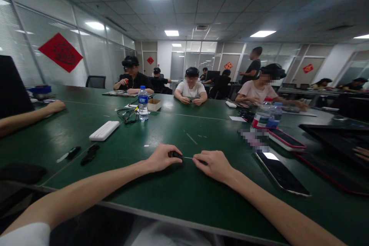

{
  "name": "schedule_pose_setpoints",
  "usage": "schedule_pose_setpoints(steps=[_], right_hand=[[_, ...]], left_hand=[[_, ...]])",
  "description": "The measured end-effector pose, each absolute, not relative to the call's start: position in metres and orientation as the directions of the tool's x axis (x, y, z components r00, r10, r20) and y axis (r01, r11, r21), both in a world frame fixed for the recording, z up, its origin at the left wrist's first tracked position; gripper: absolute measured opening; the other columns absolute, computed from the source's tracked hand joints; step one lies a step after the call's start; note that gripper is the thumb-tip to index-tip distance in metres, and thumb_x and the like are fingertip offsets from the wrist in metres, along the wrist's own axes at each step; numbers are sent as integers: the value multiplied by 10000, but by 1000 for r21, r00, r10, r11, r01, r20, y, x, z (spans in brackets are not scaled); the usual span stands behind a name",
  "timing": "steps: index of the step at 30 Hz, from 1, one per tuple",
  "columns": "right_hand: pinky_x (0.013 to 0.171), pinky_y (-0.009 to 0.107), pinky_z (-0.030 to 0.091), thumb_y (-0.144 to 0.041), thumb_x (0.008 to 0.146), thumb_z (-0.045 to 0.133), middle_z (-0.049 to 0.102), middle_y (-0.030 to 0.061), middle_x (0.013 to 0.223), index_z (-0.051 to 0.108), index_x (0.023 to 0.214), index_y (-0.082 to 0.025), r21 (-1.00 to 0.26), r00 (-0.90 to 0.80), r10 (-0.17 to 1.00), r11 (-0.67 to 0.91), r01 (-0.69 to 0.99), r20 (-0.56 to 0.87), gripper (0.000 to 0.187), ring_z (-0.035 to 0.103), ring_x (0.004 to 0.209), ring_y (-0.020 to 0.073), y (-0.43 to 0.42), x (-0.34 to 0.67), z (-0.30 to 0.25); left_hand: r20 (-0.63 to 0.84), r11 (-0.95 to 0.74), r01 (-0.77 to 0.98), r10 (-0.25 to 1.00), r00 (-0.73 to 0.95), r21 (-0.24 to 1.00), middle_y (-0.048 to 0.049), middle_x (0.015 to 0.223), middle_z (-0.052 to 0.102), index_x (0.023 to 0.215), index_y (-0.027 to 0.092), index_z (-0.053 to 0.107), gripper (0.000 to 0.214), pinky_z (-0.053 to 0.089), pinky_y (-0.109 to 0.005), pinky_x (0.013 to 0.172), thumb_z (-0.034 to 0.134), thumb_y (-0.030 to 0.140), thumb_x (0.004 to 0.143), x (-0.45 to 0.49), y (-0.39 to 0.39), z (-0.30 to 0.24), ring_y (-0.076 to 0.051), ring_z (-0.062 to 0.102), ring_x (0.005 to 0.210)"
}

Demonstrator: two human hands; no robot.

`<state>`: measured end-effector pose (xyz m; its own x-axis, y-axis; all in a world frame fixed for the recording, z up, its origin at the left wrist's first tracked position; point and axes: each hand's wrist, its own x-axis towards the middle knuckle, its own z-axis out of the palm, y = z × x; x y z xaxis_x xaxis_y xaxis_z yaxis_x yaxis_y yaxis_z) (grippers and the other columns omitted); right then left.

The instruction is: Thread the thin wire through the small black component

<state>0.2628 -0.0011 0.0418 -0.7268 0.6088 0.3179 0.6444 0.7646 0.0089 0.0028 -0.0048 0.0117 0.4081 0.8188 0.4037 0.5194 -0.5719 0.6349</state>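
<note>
My left hand [162, 158] rests low over the green table [138, 196], its thumb and fingers closed around a small black object [177, 155]. A thin pale strand [187, 158] runs across the short gap between my hands. Its right end meets the fingertips of my right hand [213, 165], which are pinched together on it. The exact kind of the black object cannot be made out, as my fingers cover much of it. Left of my left forearm lie a black strap-like item [90, 154] and a black item with a pale end [69, 154].
A phone [282, 175] lies right of my right hand. Beyond it are a red-edged phone [286, 139] and bottles [261, 117]. Ahead stand a water bottle [143, 103], cables [127, 115] and a small box [154, 105]. A white power bank [104, 130] lies left. People sit opposite.
</note>
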Motion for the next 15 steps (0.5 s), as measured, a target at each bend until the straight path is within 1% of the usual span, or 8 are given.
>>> schedule_pose_setpoints(steps=[2,5,7,10,12,15], right_hand=[[583,228,368,-370,1015,415,710,42,836,735,1025,-224,118,-742,600,748,653,300,352,611,655,129,-5,261,47],[539,252,290,-339,1020,411,688,48,798,713,977,-207,287,-758,581,703,650,295,333,584,621,133,-16,256,52],[532,268,257,-310,1017,424,681,57,784,699,961,-191,360,-759,576,668,652,306,305,578,617,138,-23,252,55],[539,279,248,-279,1010,439,681,68,783,689,948,-178,399,-742,582,626,670,332,276,584,627,146,-32,246,56],[544,280,251,-275,1011,436,682,67,786,689,948,-178,400,-735,587,617,678,340,278,592,636,150,-36,244,56],[543,277,250,-286,1014,426,687,66,792,695,945,-180,385,-728,596,618,685,339,297,599,639,148,-37,243,56]], left_hand=[[418,-594,541,804,423,595,-19,856,739,981,184,763,227,456,-223,651,767,327,804,3,-4,10,-135,608,686],[442,-622,572,783,438,535,-26,883,743,1000,187,755,222,471,-227,667,763,304,812,3,-2,8,-140,624,704],[451,-634,579,773,447,513,-29,905,746,1012,189,747,219,484,-232,681,755,297,821,2,-1,6,-147,641,728],[476,-654,564,755,451,504,-31,940,753,1023,191,738,216,507,-241,738,745,296,834,0,-3,6,-162,677,800],[494,-660,547,750,440,514,-29,957,760,1027,195,736,211,518,-244,779,744,285,835,-1,-4,6,-169,697,845],[495,-648,538,760,421,539,-22,961,770,1025,201,736,208,529,-243,793,751,269,828,-1,-7,7,-172,718,861]])
